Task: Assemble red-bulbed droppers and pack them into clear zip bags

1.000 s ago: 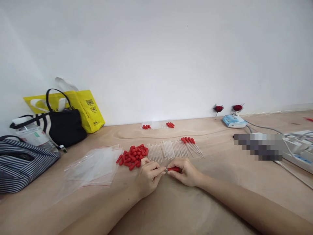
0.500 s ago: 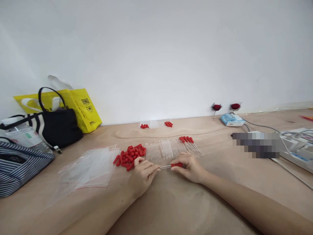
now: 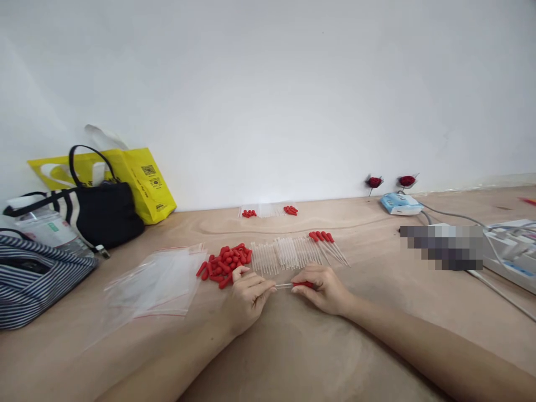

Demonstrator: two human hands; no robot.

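My left hand pinches the clear glass tube end of a dropper low over the wooden table. My right hand is closed round the dropper's red rubber bulb. Just beyond the hands lies a pile of loose red bulbs, a row of several clear tubes, and a few finished droppers with red bulbs at the row's right end.
Clear zip bags lie left of the pile. Further left stand a striped bag, a black handbag and a yellow bag. Small bagged bulbs sit by the wall. Cables and devices occupy the right.
The hands have drawn slightly apart, so the clear tube now shows between them; a second ago they were together over the red bulb.
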